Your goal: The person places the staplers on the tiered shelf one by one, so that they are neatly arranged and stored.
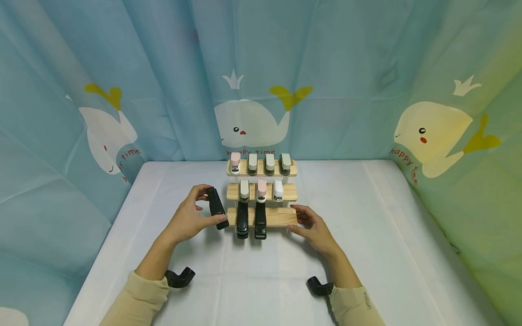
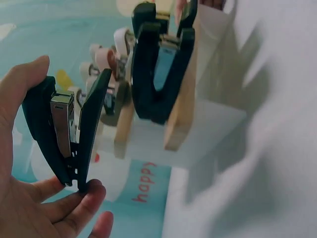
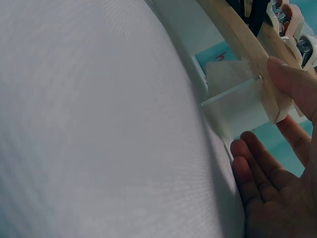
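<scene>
My left hand (image 1: 188, 220) pinches a black stapler (image 1: 215, 207) lengthwise, thumb at one end and fingers at the other, just left of the wooden stand. In the left wrist view this stapler (image 2: 93, 124) has its jaws spread, the metal magazine between them. At the other side, my right hand (image 1: 316, 232) holds the right end of the lowest shelf (image 1: 281, 217). The right wrist view has the thumb on top of that plank (image 3: 242, 44), a finger beneath it and the other fingers loosely bent below. Two black staplers (image 1: 242, 221) lie across the lowest shelf, left of its middle.
The middle shelf (image 1: 232, 192) bears three small staplers, one pink (image 1: 261, 189). Several more, pale and pink, stand on the top shelf (image 1: 261, 169). Clear side panels (image 3: 233, 94) support the planks. A whale-print curtain (image 1: 346, 90) hangs behind the white table (image 1: 359, 226).
</scene>
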The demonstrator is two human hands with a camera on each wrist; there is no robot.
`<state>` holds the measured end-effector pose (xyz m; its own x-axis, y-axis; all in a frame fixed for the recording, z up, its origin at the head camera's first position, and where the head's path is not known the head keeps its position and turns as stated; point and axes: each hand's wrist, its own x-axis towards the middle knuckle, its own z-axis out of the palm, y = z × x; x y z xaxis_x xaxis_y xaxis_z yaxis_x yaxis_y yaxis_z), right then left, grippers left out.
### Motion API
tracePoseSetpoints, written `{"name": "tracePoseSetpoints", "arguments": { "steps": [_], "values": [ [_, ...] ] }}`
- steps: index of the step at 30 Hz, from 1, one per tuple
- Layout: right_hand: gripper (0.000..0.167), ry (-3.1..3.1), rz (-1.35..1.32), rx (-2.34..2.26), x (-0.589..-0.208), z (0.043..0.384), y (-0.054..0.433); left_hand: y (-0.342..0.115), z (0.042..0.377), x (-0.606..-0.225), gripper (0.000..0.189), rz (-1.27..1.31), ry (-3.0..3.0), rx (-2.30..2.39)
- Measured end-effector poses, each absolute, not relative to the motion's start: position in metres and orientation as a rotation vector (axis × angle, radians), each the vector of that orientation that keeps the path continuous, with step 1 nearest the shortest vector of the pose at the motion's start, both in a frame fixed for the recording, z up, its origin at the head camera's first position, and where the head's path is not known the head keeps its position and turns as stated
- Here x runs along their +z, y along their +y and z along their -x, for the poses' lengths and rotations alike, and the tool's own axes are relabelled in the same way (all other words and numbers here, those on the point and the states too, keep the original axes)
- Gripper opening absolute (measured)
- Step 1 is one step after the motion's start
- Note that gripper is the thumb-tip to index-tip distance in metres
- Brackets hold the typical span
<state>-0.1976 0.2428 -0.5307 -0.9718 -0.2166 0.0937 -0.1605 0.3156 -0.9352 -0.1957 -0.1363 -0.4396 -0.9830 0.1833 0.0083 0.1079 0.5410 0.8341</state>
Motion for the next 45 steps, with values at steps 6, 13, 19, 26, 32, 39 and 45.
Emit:
{"name": "tracePoseSetpoints", "arguments": {
  "steps": [6,13,19,26,32,39,45],
  "values": [
    [0.062,2.51,0.372,-1.775,-0.533,0.199,0.244,-0.126,0.188,-0.429,0.102,-0.329,2.718,1.424],
    [0.062,2.526,0.378,-1.77,-0.534,0.199,0.244,-0.116,0.179,-0.421,0.101,-0.366,2.733,1.417],
    [0.064,2.522,0.353,-1.762,-0.533,0.2,0.244,-0.109,0.173,-0.416,0.103,-0.349,2.719,1.386],
    [0.063,2.514,0.36,-1.771,-0.533,0.2,0.245,-0.097,0.17,-0.412,0.105,-0.422,2.729,1.401],
    [0.063,2.504,0.348,-1.777,-0.533,0.199,0.245,-0.082,0.168,-0.412,0.108,-0.502,2.72,1.411],
    [0.063,2.491,0.339,-1.779,-0.534,0.2,0.245,-0.064,0.163,-0.409,0.109,-0.496,2.746,1.328],
    [0.063,2.491,0.344,-1.783,-0.534,0.2,0.246,-0.049,0.164,-0.412,0.107,-0.611,2.801,1.28]
  ]
}}
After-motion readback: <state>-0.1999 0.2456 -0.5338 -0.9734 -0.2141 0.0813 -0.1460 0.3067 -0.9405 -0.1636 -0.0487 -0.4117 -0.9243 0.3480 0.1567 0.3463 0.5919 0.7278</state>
